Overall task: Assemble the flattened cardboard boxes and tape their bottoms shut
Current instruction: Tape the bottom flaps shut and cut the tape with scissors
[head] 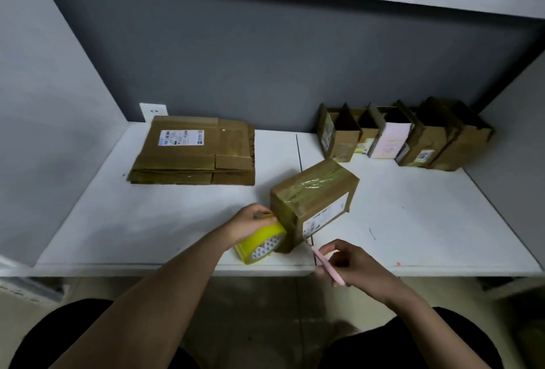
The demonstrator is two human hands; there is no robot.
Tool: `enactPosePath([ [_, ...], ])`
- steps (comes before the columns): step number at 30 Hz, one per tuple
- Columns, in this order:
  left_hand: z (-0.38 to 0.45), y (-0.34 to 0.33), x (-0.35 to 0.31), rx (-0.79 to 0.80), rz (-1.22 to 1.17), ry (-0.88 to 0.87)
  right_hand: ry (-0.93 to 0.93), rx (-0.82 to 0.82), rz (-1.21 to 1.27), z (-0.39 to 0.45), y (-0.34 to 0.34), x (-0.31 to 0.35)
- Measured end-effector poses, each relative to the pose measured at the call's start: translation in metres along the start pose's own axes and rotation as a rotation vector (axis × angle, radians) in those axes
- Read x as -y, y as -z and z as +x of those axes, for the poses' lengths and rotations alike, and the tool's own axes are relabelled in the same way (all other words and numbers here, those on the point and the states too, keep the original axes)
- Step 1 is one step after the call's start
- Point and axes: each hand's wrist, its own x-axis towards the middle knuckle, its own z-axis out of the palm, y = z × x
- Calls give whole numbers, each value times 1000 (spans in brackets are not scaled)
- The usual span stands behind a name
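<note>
Near the front edge of the white counter (147, 221), the right hand (351, 262) grips pink scissors (326, 264), whose blades are hard to make out, and the left hand (250, 222) holds a yellow tape roll (261, 243) touching the taped box (314, 199), which stands tilted mid-counter with glossy tape across its top face. A stack of flattened boxes (193, 152) lies toward the back left; assembled boxes (404, 135) line the back right corner against the grey wall (265, 59)

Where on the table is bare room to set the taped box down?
Bare table between the taped box and the row of assembled boxes; also the near-left, before the flat stack. Crowded by the tape roll.
</note>
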Motion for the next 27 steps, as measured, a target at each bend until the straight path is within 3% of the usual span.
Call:
enactPosePath([
  [5,-4,9,-5,33,11,0,-51,78,-182,-2,17,-12],
  [8,-9,12,-12,-37,27,-11,-66,97,-215,-2,22,-12],
  [14,-19,15,-22,-131,64,-66,-88,96,-70,6,19,-5],
  [27,-28,8,-16,-101,34,-42,-68,81,41,25,-1,8],
])
